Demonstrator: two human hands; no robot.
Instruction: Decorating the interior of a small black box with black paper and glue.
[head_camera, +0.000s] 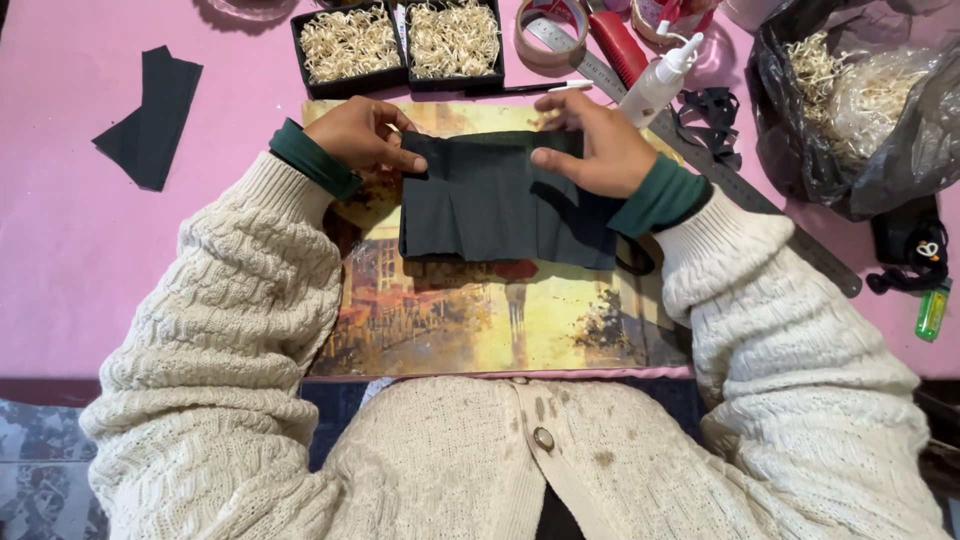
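**Both hands pinch a pleated dark cloth on the picture mat**

A dark grey-green rectangle of pleated fabric (500, 205) lies flat on a painted street-scene mat (480, 320), near the middle of the pink bench (60, 250). The left hand (365, 135) pinches the cloth's upper left corner, thumb over fingers; the right hand (595, 145) lies spread on the upper right part, its grip closed over the top edge.

The cloth looks light, soft and limp — folds would likely slip unless pressed or held at the edges, so the corners and top hem seem the surest holds.

Room is tight toward the far edge: two black trays of pale wood shavings (400, 42), a white glue bottle (660, 78) and a long metal ruler (740, 185) crowd there. The left side is freer — only a spare dark fabric strip (150, 115).
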